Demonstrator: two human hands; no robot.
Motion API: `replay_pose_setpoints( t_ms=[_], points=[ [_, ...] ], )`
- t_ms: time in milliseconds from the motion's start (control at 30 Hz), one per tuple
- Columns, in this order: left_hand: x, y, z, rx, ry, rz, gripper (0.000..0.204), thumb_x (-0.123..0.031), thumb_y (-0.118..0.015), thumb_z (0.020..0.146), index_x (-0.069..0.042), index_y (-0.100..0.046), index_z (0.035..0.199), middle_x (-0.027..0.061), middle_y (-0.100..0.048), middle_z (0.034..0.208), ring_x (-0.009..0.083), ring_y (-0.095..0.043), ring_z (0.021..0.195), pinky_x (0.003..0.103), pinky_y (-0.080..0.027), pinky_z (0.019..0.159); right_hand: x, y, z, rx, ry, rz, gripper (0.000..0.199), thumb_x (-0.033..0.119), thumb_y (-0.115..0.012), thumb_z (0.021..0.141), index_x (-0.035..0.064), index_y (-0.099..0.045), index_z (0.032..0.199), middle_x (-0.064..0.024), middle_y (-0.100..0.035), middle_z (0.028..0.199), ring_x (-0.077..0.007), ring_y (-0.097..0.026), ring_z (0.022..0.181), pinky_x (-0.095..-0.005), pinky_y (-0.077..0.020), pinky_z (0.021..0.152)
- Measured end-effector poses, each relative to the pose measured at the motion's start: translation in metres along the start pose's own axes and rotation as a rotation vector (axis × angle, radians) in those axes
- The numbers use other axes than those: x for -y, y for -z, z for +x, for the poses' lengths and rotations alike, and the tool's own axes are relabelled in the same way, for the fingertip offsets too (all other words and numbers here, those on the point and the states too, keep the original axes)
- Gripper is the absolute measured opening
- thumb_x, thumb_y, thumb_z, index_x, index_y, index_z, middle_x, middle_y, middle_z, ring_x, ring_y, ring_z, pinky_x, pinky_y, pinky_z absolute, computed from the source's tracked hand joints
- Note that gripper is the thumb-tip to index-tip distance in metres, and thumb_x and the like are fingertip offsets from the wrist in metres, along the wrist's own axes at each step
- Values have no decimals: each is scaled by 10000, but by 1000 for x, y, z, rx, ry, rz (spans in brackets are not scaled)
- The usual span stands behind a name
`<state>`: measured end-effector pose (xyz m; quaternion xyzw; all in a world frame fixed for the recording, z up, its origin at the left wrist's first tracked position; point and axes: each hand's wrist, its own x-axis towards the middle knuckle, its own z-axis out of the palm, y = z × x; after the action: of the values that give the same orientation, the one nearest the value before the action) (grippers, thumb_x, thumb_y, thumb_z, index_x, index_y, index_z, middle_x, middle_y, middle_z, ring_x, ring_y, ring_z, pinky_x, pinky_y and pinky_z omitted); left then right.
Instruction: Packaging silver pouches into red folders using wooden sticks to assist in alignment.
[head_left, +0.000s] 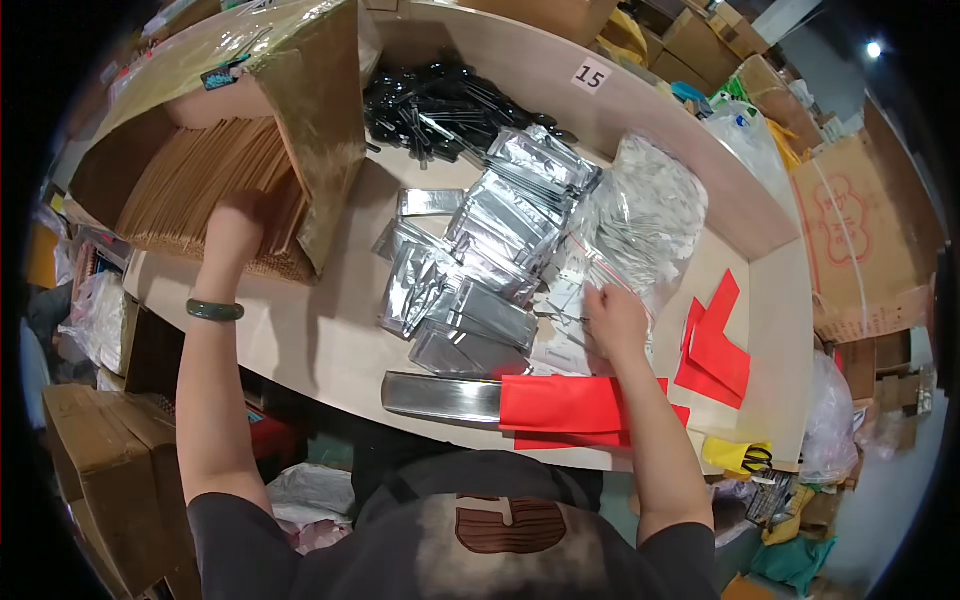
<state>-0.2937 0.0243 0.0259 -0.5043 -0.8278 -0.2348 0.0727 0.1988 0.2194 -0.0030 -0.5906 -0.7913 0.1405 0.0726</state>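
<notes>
My left hand (pixel 236 228) reaches into a large cardboard box (pixel 335 130) at the left, against tightly packed brown cardboard mailers (pixel 190 185). Its fingertips are lost among them. At the mouth of a transparent plastic bag (pixel 650 215) full of small pale pieces, my right hand (pixel 617 318) is closed with fingers bent. What it pinches is hidden. White paper slips (pixel 560 345) lie beside that hand. Left of it spreads a heap of silver foil-like flat packets (pixel 505 225). Near the front edge, a shiny metal strip-shaped piece (pixel 440 397) sticks out of a red sleeve (pixel 570 403).
Black long-handled utensils (pixel 450 100) are piled at the back of the table (pixel 345 345). Red flat pieces (pixel 715 350) lie at the right, with yellow-wrapped scissors (pixel 740 456) by the front corner. A raised back panel (pixel 690 110) borders the table. Cartons (pixel 865 235) stand around it.
</notes>
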Motion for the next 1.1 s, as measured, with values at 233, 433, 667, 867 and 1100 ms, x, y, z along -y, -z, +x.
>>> replay_pose_setpoints(
  t_ms=[233,433,667,867,1100],
  points=[
    [-42,29,-20,-28,335,188,251,-160,-571,910,-29,-690,1088,225,-681,966,392,-660,904,429,-524,767,12,-22,15,-44,-9,-78,364,397,-641,818,44,-687,896,-208,-678,839,-394,-656,810,-495,-496,748],
    [-3,34,-149,-412,515,-410,218,-157,-531,1004,8,-633,1102,15,-638,834,62,-525,685,215,-429,608,-9,30,-27,-189,490,-487,119,137,-631,754,56,-656,837,-149,-648,813,-355,-609,798,-469,-471,735],
    [-96,-27,-220,-201,437,-794,137,-146,-515,1021,-41,-597,1052,-17,-579,907,45,-470,779,196,-408,718,158,-8,-3,76,1323,-12,95,40,-577,764,38,-615,852,-147,-616,1228,-312,-540,1200,-471,-412,1028],
    [-77,-27,-212,-159,659,-1150,144,-161,-537,1013,-50,-604,1076,-39,-568,870,38,-468,740,178,-392,678,191,-45,13,121,1370,-61,62,96,-644,805,49,-612,829,-91,-610,973,-290,-583,1038,-445,-466,925],
    [-93,-5,-232,0,312,-654,134,-103,-554,979,3,-635,984,-6,-558,834,69,-473,759,211,-402,705,124,-24,-104,375,809,136,165,113,-657,810,66,-611,962,-96,-597,854,-323,-586,833,-452,-479,765]
  ],
)
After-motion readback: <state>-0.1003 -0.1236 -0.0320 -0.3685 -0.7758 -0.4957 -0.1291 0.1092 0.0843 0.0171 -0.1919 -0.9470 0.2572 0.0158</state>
